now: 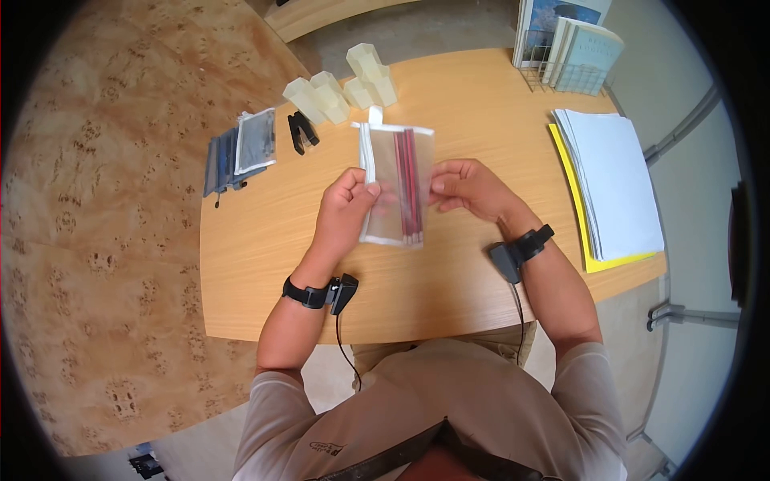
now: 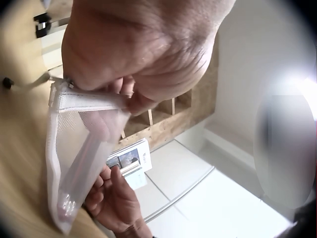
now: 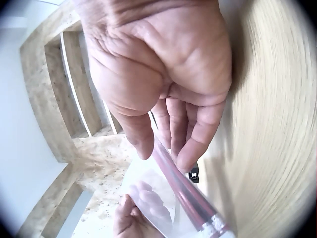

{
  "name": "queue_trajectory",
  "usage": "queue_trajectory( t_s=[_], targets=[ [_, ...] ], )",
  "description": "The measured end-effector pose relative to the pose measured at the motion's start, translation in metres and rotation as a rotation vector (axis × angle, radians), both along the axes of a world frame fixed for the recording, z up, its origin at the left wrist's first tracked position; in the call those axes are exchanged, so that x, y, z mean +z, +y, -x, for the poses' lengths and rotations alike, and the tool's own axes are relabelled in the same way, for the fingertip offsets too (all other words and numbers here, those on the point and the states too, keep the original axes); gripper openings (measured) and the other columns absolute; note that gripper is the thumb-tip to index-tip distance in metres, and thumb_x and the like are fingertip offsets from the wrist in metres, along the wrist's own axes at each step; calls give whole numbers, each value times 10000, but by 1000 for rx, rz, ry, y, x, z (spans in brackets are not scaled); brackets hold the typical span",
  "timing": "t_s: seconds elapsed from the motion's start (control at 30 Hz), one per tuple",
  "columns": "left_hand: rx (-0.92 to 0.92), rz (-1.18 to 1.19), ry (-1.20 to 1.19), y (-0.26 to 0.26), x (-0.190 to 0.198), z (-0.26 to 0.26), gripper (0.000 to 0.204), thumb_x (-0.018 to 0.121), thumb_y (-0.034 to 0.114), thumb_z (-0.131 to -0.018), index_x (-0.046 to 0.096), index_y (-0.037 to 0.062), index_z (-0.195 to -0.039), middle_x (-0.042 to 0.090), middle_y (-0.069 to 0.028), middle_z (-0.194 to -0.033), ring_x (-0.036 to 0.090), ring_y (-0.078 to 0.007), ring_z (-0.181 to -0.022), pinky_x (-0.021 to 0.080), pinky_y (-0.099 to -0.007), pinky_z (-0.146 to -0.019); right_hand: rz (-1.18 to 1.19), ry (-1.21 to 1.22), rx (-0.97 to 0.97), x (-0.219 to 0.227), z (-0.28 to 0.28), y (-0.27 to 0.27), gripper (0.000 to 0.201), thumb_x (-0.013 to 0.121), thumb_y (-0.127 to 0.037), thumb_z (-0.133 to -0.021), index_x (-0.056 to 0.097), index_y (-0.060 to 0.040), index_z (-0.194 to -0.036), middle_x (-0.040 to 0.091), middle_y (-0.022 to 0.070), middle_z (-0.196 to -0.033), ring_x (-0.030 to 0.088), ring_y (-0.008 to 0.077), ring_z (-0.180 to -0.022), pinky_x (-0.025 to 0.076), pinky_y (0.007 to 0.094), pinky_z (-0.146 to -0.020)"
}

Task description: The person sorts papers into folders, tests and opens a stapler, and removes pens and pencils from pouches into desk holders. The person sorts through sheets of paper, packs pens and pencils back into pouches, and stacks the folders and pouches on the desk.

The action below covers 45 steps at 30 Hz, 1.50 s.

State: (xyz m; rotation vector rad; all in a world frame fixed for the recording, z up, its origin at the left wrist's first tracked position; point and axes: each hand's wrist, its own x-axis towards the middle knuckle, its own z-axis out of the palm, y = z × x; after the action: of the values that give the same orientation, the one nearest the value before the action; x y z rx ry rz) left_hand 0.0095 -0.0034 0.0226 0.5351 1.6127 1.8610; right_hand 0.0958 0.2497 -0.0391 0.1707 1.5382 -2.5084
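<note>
A see-through mesh zip pouch (image 1: 383,220) with white trim is held up over the desk. Several dark red pencils (image 1: 411,188) stand side by side inside it, pale ends at the bottom. My left hand (image 1: 345,210) pinches the pouch's white zip edge between thumb and fingers; the left wrist view shows the thumb on this white band (image 2: 91,101). At the opposite side my right hand (image 1: 475,191) has its loosely bent fingertips right by the pouch edge. In the right wrist view a gap shows between thumb and fingers, with the pencils (image 3: 188,193) just beyond.
Beyond the pouch stand several cream hexagonal cups (image 1: 325,94) and a black stapler (image 1: 301,132). More zip pouches (image 1: 257,143) lie at the left edge. On the right are white papers (image 1: 613,188) on a yellow folder (image 1: 592,260), with a wire book rack (image 1: 565,76) behind.
</note>
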Motion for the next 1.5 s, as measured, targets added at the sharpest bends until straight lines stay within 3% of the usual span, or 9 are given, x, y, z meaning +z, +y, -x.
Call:
queue_trajectory(
  t_s=[0.17, 0.23, 0.37, 0.67, 0.93, 1.27, 1.37, 1.4, 1.5],
  targets=[
    [-212, -213, -309, -5, -10, 6, 206, 602, 84, -1004, 622, -2, -1190, 703, -143, -1114, 707, -219, -967, 560, -309, -833, -72, 24, 65, -4, 0, -1, 218, 744, -137, -947, 715, -32, -1136, 742, 27, -959, 681, 86, -793, 572, 241, -691],
    [-179, 308, -72, 3, -11, 5, 332, 638, 87, -962, 600, -2, -1279, 676, -141, -1185, 681, -228, -1042, 546, -335, -902, -75, 41, 86, -6, 1, 0, 199, 751, -134, -942, 725, -34, -1112, 740, 15, -930, 672, 80, -760, 563, 232, -665],
    [-203, 142, 123, 23, -12, -9, 396, 671, 107, -935, 582, 2, -1306, 654, -106, -1184, 645, -199, -1061, 523, -350, -933, -263, 101, 112, 4, -1, -13, 150, 754, -131, -937, 738, -44, -1060, 725, 4, -890, 648, 68, -722, 539, 225, -638],
    [-198, -13, -261, 25, -27, -5, 280, 669, 40, -929, 600, 16, -1199, 659, -59, -1003, 643, -160, -900, 535, -318, -826, -364, 128, 154, 11, -6, -23, 112, 732, -131, -950, 747, -36, -1006, 705, -3, -859, 642, 72, -721, 522, 232, -645],
    [-8, -203, -418, -5, -55, 16, 146, 587, 171, -1040, 595, 32, -1085, 665, -94, -921, 661, -195, -859, 564, -356, -801, -329, 101, 105, 7, -7, 0, 113, 727, -144, -948, 751, -34, -930, 710, 14, -810, 666, 86, -670, 496, 222, -612],
    [507, -719, -366, -49, -44, 52, 208, 497, 255, -1102, 562, 79, -1012, 599, -45, -881, 607, -181, -840, 551, -380, -871, -41, 228, -354, 2, 1, 65, 104, 631, -131, -959, 645, -34, -991, 655, 22, -841, 564, 113, -652, 454, 243, -587],
    [464, -709, -385, -51, -46, 44, 178, 527, 237, -1091, 563, 80, -1015, 601, -30, -883, 607, -158, -837, 553, -380, -859, -1380, 238, -1106, 27, -7, 71, 528, 680, -317, -897, 570, 47, -1264, 636, 231, -1090, 633, 401, -988, 532, 492, -885],
    [415, -704, -387, -50, -47, 43, 178, 529, 239, -1091, 564, 81, -1017, 603, -26, -885, 608, -155, -837, 554, -379, -857, -1381, 240, -1096, 30, -10, 65, 528, 680, -317, -897, 570, 47, -1264, 636, 231, -1090, 633, 401, -988, 532, 492, -885],
    [470, -659, -372, -39, -40, 37, 150, 539, 245, -1091, 545, 118, -1011, 547, 11, -830, 558, -127, -768, 520, -348, -788, -1647, -79, -288, 45, -20, 34, 521, 705, -382, -870, 629, -130, -1319, 607, 231, -1289, 571, 441, -1189, 471, 530, -1019]
  ],
)
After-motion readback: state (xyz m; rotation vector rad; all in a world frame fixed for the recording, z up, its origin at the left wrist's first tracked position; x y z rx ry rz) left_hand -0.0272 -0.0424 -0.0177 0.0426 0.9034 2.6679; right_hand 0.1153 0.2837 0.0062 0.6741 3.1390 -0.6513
